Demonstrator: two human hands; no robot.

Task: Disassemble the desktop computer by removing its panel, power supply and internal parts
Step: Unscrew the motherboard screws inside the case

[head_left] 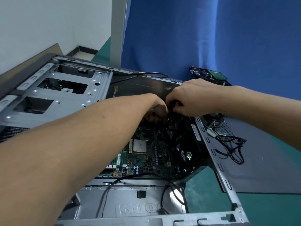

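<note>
The open grey computer case (68, 98) lies on its side, with the green motherboard (146, 154) exposed inside. A bare CPU (139, 146) sits in its socket. My right hand (193, 97) is closed on a screwdriver with a black and orange handle (175, 105), held upright over the far corner of the board. My left hand (157, 111) reaches in just beside it, fingers curled down near the tool's shaft; what they touch is hidden. A black rear fan (185, 154) sits at the board's right edge.
A removed dark side panel (268, 163) lies to the right on the green surface, with a bundle of black cables (231, 144) on it. A hard drive (210, 75) rests behind my right hand. Blue cloth hangs at the back. Loose cables (172, 194) cross the case's near side.
</note>
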